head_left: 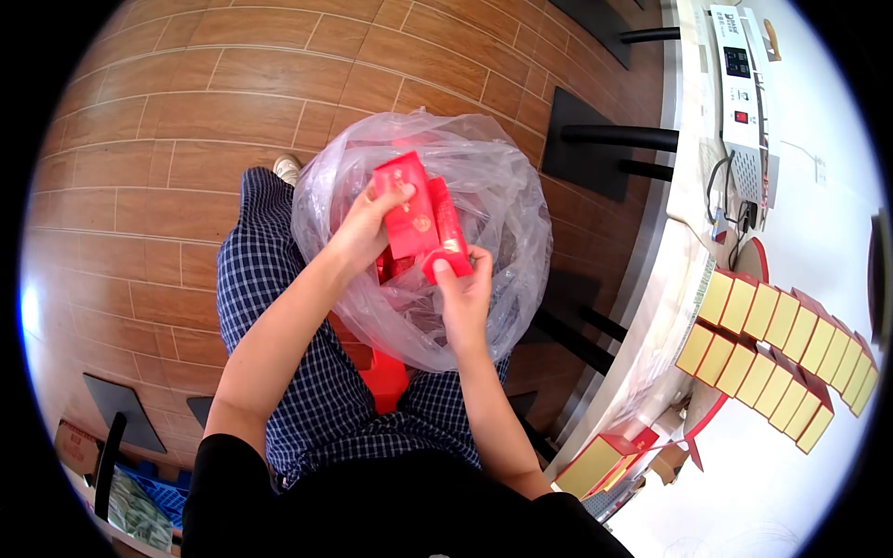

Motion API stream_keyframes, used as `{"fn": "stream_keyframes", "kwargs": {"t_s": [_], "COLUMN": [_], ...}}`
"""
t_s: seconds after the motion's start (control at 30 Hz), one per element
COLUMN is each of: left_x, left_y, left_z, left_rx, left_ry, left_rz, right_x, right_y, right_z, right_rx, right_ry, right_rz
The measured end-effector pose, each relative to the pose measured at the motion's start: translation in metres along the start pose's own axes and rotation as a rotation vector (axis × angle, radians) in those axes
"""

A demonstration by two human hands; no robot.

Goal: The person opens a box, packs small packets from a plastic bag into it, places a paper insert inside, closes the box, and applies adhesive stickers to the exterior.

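My left hand (361,231) is closed on a flat red packet (406,209) with gold print, thumb on top of it. My right hand (467,296) pinches the lower end of a second, narrower red packet (448,221), which lies against the first one's right edge. Both packets are held over the mouth of a large clear plastic bag (507,200). Inside the bag, under my hands, more red shiny packets (395,268) show in part. The bag stands between my knees.
To the right runs a table (684,186) bearing a white machine (744,112) with a red switch, cables and two rows of red-and-gold boxes (749,372). Black table legs (619,137) stand beside the bag. A red plastic piece (383,381) shows between my thighs; a blue crate (160,493) is at lower left.
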State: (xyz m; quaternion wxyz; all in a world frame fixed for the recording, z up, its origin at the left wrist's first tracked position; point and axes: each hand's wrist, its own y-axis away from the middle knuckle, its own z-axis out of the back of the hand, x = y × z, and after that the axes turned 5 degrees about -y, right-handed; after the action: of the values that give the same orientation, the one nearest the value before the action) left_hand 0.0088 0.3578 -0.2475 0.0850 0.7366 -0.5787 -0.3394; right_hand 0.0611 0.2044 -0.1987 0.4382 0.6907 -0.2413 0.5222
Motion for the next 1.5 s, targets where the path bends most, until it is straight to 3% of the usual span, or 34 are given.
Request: {"fn": "stream_keyframes", "kwargs": {"t_s": [0.17,0.27,0.3,0.33,0.37,0.43,0.6,0.73,0.9,0.97,1.03,1.13,1.2,1.23,1.3,1.33,1.4,1.43,1.5], "left_x": [-0.012,-0.002,-0.001,0.016,0.02,0.027,0.024,0.026,0.033,0.036,0.027,0.025,0.025,0.024,0.021,0.024,0.04,0.047,0.049], "left_y": [-0.006,0.001,0.004,-0.004,-0.003,0.003,0.0,0.002,0.0,-0.011,-0.02,-0.022,-0.022,-0.022,-0.023,-0.025,-0.029,-0.031,-0.032], "left_z": [0.011,-0.004,-0.012,0.001,-0.001,-0.007,0.001,-0.001,0.007,0.016,0.025,0.027,0.028,0.026,0.024,0.028,0.035,0.039,0.04], "left_rx": [-0.132,-0.17,-0.198,0.016,0.063,0.063,0.018,-0.055,-0.186,-0.325,-0.522,-0.544,-0.523,-0.537,-0.554,-0.538,-0.543,-0.534,-0.495], "left_ry": [0.126,0.044,0.038,0.074,0.022,0.053,-0.079,-0.189,-0.334,-0.466,-0.451,-0.411,-0.366,-0.374,-0.366,-0.395,-0.448,-0.496,-0.51], "left_rz": [-0.025,0.117,0.179,0.199,0.16,0.165,0.17,0.197,0.228,0.134,0.063,0.111,0.122,0.129,0.166,0.183,0.196,0.196,0.237], "right_x": [0.016,0.015,0.02,0.022,0.02,0.014,0.001,-0.006,-0.015,-0.044,-0.079,-0.177,-0.219,-0.227,-0.226,-0.229,-0.226,-0.221,-0.208], "right_y": [-0.005,-0.008,-0.007,-0.007,-0.006,-0.004,0.0,-0.006,-0.011,-0.031,-0.065,-0.102,-0.106,-0.107,-0.112,-0.111,-0.107,-0.107,-0.111], "right_z": [0.018,0.02,0.013,0.008,0.005,-0.003,-0.012,-0.008,0.001,0.015,0.026,0.057,0.066,0.072,0.084,0.084,0.077,0.075,0.066], "right_rx": [-0.023,-0.088,-0.064,-0.041,-0.041,0.287,0.301,0.355,0.427,0.278,0.123,0.198,-0.044,-0.036,-0.33,-0.321,-0.421,-0.418,-0.21], "right_ry": [-0.247,-0.021,0.207,0.435,0.435,0.919,0.777,0.869,0.811,0.458,0.44,0.47,0.776,0.767,1.017,1.014,1.192,1.19,1.424], "right_rz": [-0.11,0.042,0.14,0.238,0.237,0.481,0.442,0.512,0.416,0.038,-0.086,-0.215,-0.516,-0.529,-0.571,-0.588,-0.23,-0.245,-0.056]}}
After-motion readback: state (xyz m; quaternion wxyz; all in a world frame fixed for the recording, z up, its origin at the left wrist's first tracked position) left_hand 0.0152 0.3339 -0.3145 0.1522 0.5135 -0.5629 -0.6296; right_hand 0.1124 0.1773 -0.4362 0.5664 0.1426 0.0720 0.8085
